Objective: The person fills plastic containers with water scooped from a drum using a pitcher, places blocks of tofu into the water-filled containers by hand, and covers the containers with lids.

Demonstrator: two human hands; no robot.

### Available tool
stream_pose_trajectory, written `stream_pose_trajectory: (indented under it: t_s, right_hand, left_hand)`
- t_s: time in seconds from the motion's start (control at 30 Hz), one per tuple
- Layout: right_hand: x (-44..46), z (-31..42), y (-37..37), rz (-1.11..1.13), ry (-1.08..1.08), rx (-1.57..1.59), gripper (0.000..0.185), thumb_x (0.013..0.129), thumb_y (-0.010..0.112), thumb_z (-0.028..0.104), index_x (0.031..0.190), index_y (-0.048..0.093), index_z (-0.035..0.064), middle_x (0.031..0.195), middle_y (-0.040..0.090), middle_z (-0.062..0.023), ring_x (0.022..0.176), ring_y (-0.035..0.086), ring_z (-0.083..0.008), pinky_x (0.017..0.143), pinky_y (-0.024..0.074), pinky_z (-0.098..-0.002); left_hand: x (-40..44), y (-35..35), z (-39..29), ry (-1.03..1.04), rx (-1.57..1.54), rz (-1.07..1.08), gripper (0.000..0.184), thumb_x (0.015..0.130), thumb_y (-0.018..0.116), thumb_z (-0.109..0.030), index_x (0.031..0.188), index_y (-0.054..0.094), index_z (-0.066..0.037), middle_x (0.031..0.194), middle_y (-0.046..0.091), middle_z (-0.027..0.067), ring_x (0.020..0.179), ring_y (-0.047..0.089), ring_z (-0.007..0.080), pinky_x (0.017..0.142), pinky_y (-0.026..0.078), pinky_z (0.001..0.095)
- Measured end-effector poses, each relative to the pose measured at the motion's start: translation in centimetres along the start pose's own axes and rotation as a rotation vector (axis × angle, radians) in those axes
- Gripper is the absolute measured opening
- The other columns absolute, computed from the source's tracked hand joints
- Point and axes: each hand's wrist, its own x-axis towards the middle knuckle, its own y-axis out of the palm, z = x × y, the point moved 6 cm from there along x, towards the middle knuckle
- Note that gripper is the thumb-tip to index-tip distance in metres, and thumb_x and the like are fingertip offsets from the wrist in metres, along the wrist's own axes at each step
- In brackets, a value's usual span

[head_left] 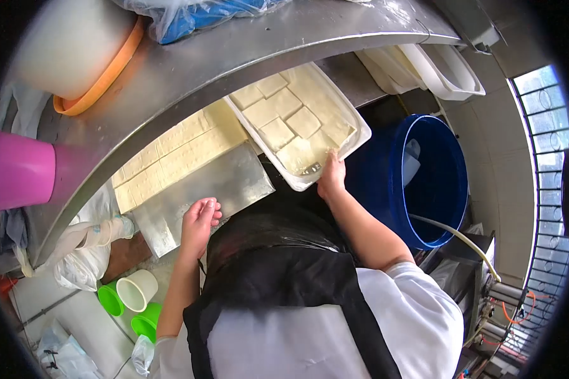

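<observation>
A white rectangular tub (pixel 361 140) holds pale square blocks that look like tofu (pixel 283 106), lying in cloudy liquid. My right hand (pixel 332 174) grips the tub's near edge, its fingers over the rim and partly hidden. Small glints show in the liquid beside those fingers. My left hand (pixel 200 218) hovers over a bare metal sheet (pixel 202 192), fingers curled in, with nothing visible in them. Beyond the sheet lies a large pale slab (pixel 177 148), scored into rows of blocks and left of the tub.
A steel shelf (pixel 234 54) arches over the work area, carrying a pink bucket (pixel 22 170) and an orange-rimmed container (pixel 101 82). On the right stands a deep blue barrel (pixel 395 183) with a hose (pixel 452 237) across its rim. Green and white cups (pixel 137 290) sit low on the left.
</observation>
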Motion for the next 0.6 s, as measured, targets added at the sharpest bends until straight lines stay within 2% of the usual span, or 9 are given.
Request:
stream_pose_trajectory:
  t_s: [0.13, 0.2, 0.23, 0.33, 0.4, 0.43, 0.47, 0.53, 0.6]
  right_hand:
    - [-3.0, 2.2, 1.4, 0.004, 0.185, 0.091, 0.056, 0.107, 0.054, 0.033, 0.152, 0.034, 0.0071, 0.135, 0.060, -0.0180, 0.120, 0.064, -0.0374, 0.086, 0.0616, -0.0544]
    - [-3.9, 3.6, 1.1, 0.011, 0.247, -0.163, 0.059, 0.106, 0.059, 0.036, 0.152, 0.035, 0.0070, 0.134, 0.060, -0.0193, 0.114, 0.066, -0.0359, 0.090, 0.0577, -0.0551]
    - [-4.1, 4.8, 0.2, -0.181, 0.179, -0.401, 0.059, 0.103, 0.065, 0.034, 0.146, 0.040, 0.0040, 0.135, 0.060, -0.0199, 0.112, 0.067, -0.0348, 0.092, 0.0571, -0.0501]
    - [-4.4, 9.8, 0.0, -0.353, -0.977, -1.088, 0.068, 0.099, 0.069, 0.029, 0.154, 0.039, 0.0034, 0.143, 0.052, -0.0296, 0.136, 0.050, -0.0418, 0.115, 0.0412, -0.0447]
    - [-5.2, 12.8, 2.8, -0.072, -0.980, -1.440, 0.063, 0.101, 0.064, 0.032, 0.155, 0.043, 0.0061, 0.153, 0.046, -0.0277, 0.149, 0.034, -0.0445, 0.122, 0.0307, -0.0511]
    - [-4.7, 12.6, 3.4, -0.039, -0.865, -1.641, 0.056, 0.104, 0.058, 0.038, 0.149, 0.051, 0.0078, 0.160, 0.043, -0.0190, 0.153, 0.029, -0.0450, 0.123, 0.0278, -0.0587]
    - [-4.2, 13.1, 3.6, -0.039, -0.877, -1.636, 0.056, 0.104, 0.058, 0.038, 0.149, 0.051, 0.0078, 0.160, 0.043, -0.0190, 0.153, 0.029, -0.0450, 0.123, 0.0278, -0.0587]
    - [-1.4, 11.7, 2.8, 0.197, -0.376, -1.895, 0.062, 0.102, 0.056, 0.046, 0.153, 0.047, 0.0095, 0.163, 0.041, -0.0162, 0.154, 0.026, -0.0450, 0.120, 0.0269, -0.0662]
    - [-0.9, 12.1, 2.8, 0.213, -0.406, -1.879, 0.062, 0.104, 0.053, 0.046, 0.153, 0.048, 0.0092, 0.164, 0.039, -0.0161, 0.156, 0.024, -0.0441, 0.120, 0.0260, -0.0683]
  left_hand:
    - [1.2, 1.8, -1.5, 0.103, 0.043, 0.143, 0.030, 0.110, 0.056, -0.026, 0.123, 0.066, -0.001, 0.110, 0.071, 0.0072, 0.092, 0.067, 0.0138, 0.079, 0.056, 0.0296]
    - [1.7, 2.9, -1.5, 0.103, 0.038, 0.184, 0.031, 0.109, 0.057, -0.027, 0.123, 0.066, -0.001, 0.110, 0.070, 0.0063, 0.092, 0.066, 0.0130, 0.080, 0.055, 0.0290]
    - [1.8, 3.7, -1.4, 0.113, 0.053, 0.240, 0.031, 0.109, 0.058, -0.028, 0.123, 0.066, -0.001, 0.110, 0.070, 0.0060, 0.092, 0.066, 0.0127, 0.080, 0.055, 0.0287]
    - [2.1, 5.3, -0.7, 0.145, 0.084, 0.334, 0.032, 0.109, 0.059, -0.030, 0.123, 0.065, -0.002, 0.110, 0.070, 0.0051, 0.093, 0.065, 0.0123, 0.081, 0.054, 0.0287]
    - [1.8, 6.7, -1.1, 0.171, 0.147, 0.413, 0.032, 0.109, 0.059, -0.031, 0.123, 0.065, -0.003, 0.110, 0.070, 0.0045, 0.093, 0.065, 0.0126, 0.082, 0.054, 0.0292]
    - [1.7, 7.1, -1.2, 0.200, 0.162, 0.433, 0.032, 0.109, 0.058, -0.030, 0.123, 0.065, -0.003, 0.109, 0.070, 0.0041, 0.094, 0.066, 0.0132, 0.082, 0.053, 0.0294]
    - [1.7, 7.3, -1.1, 0.209, 0.161, 0.428, 0.032, 0.109, 0.058, -0.030, 0.123, 0.065, -0.003, 0.109, 0.070, 0.0041, 0.094, 0.066, 0.0132, 0.082, 0.053, 0.0294]
    - [1.4, 7.8, -1.5, 0.248, 0.255, 0.431, 0.032, 0.109, 0.058, -0.030, 0.123, 0.065, -0.002, 0.109, 0.070, 0.0043, 0.094, 0.066, 0.0135, 0.082, 0.053, 0.0296]
    - [0.9, 8.0, -1.7, 0.257, 0.250, 0.417, 0.033, 0.109, 0.058, -0.030, 0.125, 0.064, -0.002, 0.108, 0.070, 0.0047, 0.094, 0.066, 0.0135, 0.081, 0.053, 0.0298]
